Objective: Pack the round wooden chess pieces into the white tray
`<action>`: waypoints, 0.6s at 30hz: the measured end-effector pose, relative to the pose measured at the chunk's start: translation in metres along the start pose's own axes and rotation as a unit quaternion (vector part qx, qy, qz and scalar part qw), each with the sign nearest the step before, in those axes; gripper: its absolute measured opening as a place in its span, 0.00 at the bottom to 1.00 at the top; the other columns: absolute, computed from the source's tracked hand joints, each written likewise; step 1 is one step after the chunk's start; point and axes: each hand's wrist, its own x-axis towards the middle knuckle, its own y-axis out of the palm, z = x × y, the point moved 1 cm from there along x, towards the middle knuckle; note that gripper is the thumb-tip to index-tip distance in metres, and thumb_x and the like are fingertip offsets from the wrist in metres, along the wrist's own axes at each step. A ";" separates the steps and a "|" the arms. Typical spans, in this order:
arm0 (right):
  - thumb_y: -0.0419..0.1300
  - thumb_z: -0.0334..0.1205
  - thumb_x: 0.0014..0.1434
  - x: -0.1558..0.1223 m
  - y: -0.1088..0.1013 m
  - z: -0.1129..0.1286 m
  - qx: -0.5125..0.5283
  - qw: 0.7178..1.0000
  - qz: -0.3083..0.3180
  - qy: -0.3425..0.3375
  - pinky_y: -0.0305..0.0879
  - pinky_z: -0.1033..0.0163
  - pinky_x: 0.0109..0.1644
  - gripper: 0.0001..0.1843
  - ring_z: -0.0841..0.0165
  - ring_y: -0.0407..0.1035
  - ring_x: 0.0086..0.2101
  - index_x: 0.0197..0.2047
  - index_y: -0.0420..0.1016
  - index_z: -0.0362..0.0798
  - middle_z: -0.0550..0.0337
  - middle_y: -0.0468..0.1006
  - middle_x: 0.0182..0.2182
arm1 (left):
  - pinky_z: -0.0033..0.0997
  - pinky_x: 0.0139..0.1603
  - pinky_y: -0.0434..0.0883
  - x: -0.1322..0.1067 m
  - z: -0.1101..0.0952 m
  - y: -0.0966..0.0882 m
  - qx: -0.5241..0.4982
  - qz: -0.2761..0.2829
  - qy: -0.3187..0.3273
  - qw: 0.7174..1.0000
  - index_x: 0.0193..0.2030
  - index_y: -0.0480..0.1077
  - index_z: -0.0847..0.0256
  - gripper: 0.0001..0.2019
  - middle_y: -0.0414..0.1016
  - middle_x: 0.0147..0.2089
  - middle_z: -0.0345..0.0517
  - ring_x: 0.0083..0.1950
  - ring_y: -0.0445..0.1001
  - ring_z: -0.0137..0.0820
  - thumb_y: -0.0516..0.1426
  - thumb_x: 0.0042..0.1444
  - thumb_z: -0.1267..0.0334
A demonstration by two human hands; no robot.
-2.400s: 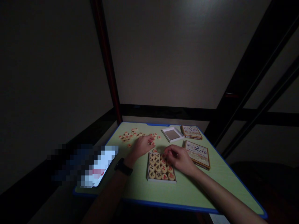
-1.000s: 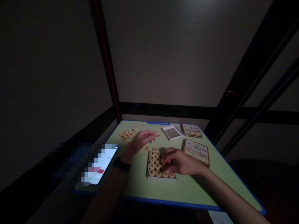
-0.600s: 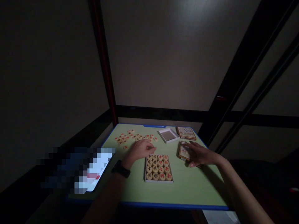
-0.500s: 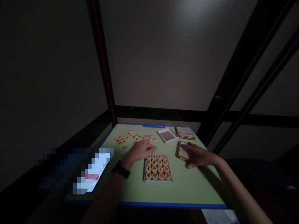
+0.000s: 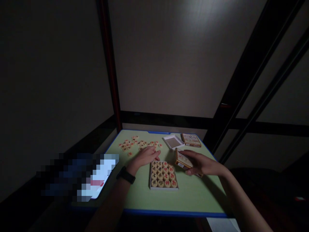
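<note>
My right hand [image 5: 201, 162] grips a box lid [image 5: 183, 159] with printed artwork, tilted up off the table beside the tray's far right corner. Below and left of it lies a shallow white box [image 5: 178, 185] filled with rows of round Chinese chess pieces [image 5: 160, 176], marked in black and red. My left hand [image 5: 146, 156], with a dark watch on the wrist, rests by the far left corner of that box. Its fingers are stretched out and hold nothing visible. Just past it, smaller loose chess pieces [image 5: 127, 144] are scattered.
At the back stands an empty white box bottom [image 5: 177, 146], beside a second printed lid [image 5: 191, 140]. A lit device with a blurred screen [image 5: 100, 178] lies on the left side of the green table [image 5: 140, 201]. A wall [image 5: 164, 71] rises behind the table.
My right hand has picked the printed lid up off the table and moved it left, towards the filled box. My left hand has barely moved.
</note>
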 end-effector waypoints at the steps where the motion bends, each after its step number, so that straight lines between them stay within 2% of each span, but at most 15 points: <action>1: 0.69 0.57 0.52 0.004 0.004 0.010 -0.004 1.000 0.006 -0.021 0.54 0.42 0.68 0.47 0.48 0.60 0.63 0.70 0.61 0.48 0.43 0.62 0.66 | 0.28 0.43 0.66 0.000 0.000 -0.001 0.012 -0.006 -0.002 1.000 0.28 0.78 0.59 0.25 0.75 0.37 0.46 0.43 0.71 0.34 0.47 0.66 0.49; 5: 0.69 0.59 0.51 0.022 0.027 0.046 -0.061 0.996 0.034 -0.054 0.52 0.40 0.68 0.49 0.46 0.52 0.67 0.70 0.60 0.46 0.37 0.56 0.69 | 0.32 0.47 0.65 -0.002 0.004 -0.005 0.063 -0.054 -0.017 0.996 0.29 0.75 0.60 0.24 0.75 0.36 0.48 0.42 0.72 0.36 0.46 0.67 0.50; 9: 0.71 0.57 0.48 0.035 0.050 0.071 -0.127 0.987 0.045 -0.086 0.53 0.42 0.66 0.47 0.45 0.56 0.64 0.68 0.64 0.51 0.39 0.58 0.67 | 0.33 0.50 0.66 -0.001 0.010 -0.008 0.110 -0.090 -0.022 0.990 0.30 0.74 0.60 0.25 0.76 0.35 0.50 0.44 0.73 0.37 0.45 0.67 0.49; 12: 0.72 0.58 0.47 0.039 0.062 0.079 -0.171 0.980 0.041 -0.090 0.53 0.41 0.65 0.48 0.45 0.59 0.61 0.67 0.65 0.53 0.41 0.62 0.65 | 0.32 0.50 0.66 0.001 0.013 -0.007 0.103 -0.088 -0.025 0.990 0.29 0.76 0.60 0.25 0.76 0.35 0.50 0.44 0.74 0.37 0.45 0.67 0.49; 18: 0.71 0.59 0.47 0.037 0.070 0.085 -0.200 0.975 0.047 -0.087 0.50 0.36 0.64 0.46 0.43 0.57 0.61 0.67 0.66 0.57 0.44 0.61 0.66 | 0.30 0.47 0.66 0.002 0.013 -0.006 0.079 -0.078 -0.007 0.994 0.28 0.78 0.59 0.24 0.77 0.32 0.48 0.42 0.74 0.35 0.50 0.64 0.47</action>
